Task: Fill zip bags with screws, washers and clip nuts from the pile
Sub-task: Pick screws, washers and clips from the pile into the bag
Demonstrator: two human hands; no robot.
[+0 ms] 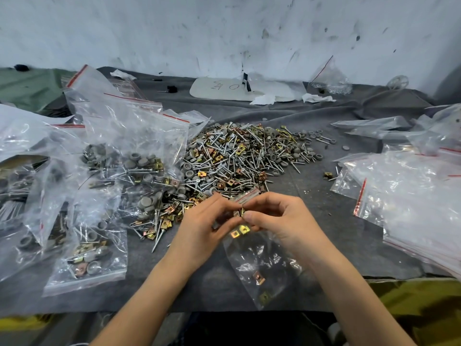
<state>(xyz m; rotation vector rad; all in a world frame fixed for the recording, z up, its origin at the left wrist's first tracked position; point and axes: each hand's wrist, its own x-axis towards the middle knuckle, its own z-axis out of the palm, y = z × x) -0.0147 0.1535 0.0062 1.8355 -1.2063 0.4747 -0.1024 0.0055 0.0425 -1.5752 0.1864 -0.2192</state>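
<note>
A clear, crinkly zip bag [262,270] lies nearest on grey felt [212,283], a few square brassy clip nuts [258,277] inside. The left hand [202,221] curls its fingers on the bag's red-striped mouth while the right hand [282,218] pinches another clip nut [241,212] at the opening; holding the mouth wide and dropping the nut past the seal would likely serve best. Beyond sits the pile [237,158] of slim silvery screws [234,156], round grey washers [190,174] and clip nuts.

I see a grey felt cloth [324,221] underneath, a handwritten white board [219,91] at the back, crumpled tissues [264,99] beside it, a scuffed white wall [224,33] behind, a green tarp [27,86] far left
</note>
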